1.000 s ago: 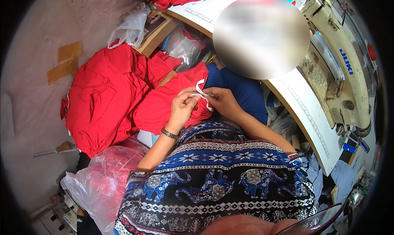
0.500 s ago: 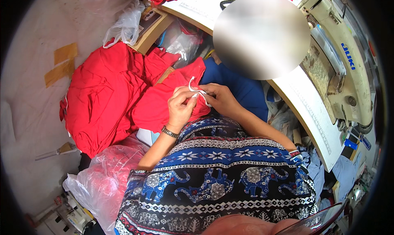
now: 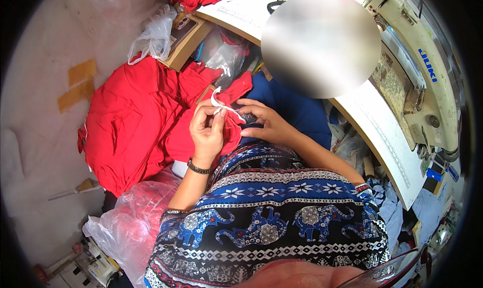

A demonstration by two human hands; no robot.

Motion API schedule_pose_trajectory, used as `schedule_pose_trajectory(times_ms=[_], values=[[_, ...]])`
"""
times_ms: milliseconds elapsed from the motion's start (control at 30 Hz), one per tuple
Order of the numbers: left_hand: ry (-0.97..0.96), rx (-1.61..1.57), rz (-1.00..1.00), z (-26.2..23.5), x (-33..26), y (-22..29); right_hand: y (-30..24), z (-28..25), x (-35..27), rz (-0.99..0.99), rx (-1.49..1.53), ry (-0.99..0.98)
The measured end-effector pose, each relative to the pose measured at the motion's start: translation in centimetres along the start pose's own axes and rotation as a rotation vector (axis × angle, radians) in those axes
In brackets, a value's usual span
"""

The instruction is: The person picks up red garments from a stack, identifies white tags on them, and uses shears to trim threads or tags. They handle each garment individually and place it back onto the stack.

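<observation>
My left hand [image 3: 207,129], with a dark wristband, pinches a thin white strip [image 3: 219,102] between thumb and fingers, its loose end curling upward. My right hand [image 3: 261,123] holds the other end of the strip, fingers closed over it just to the right. Both hands hover over a red garment [image 3: 188,132] that lies across my lap, above my blue patterned skirt [image 3: 271,212].
A heap of red cloth [image 3: 128,117] lies on the floor at left. A clear plastic bag with red fabric [image 3: 131,222] sits at lower left. A cream sewing machine [image 3: 417,81] on a white table [image 3: 377,132] stands at right. A cardboard box [image 3: 188,36] sits behind.
My hands have lifted slightly and drawn the white strip out; the loose end now curls up above my left fingers. The view has shifted a little.
</observation>
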State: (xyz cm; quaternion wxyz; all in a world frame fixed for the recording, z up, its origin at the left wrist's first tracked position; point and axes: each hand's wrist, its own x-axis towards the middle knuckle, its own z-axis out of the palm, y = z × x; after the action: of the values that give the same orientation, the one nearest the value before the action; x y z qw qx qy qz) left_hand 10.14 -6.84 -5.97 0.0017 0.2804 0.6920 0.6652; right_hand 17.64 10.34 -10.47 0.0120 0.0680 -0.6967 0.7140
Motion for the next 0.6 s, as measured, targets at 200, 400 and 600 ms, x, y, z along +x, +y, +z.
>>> schedule_pose_trajectory(times_ms=[200, 400, 600], values=[[-0.060, -0.345, 0.202, 0.8, 2.3, 6.8, -8.9, -2.4, -0.1, -0.171, -0.225, -0.006], [-0.180, -0.193, 0.168, 2.4, 2.0, 3.2, -13.6, -7.3, -3.4, -0.045, -0.641, 0.075], [-0.192, -0.359, -0.156, 5.7, -1.3, -0.9, -7.8, -5.3, -3.9, -0.129, -0.683, 0.236]])
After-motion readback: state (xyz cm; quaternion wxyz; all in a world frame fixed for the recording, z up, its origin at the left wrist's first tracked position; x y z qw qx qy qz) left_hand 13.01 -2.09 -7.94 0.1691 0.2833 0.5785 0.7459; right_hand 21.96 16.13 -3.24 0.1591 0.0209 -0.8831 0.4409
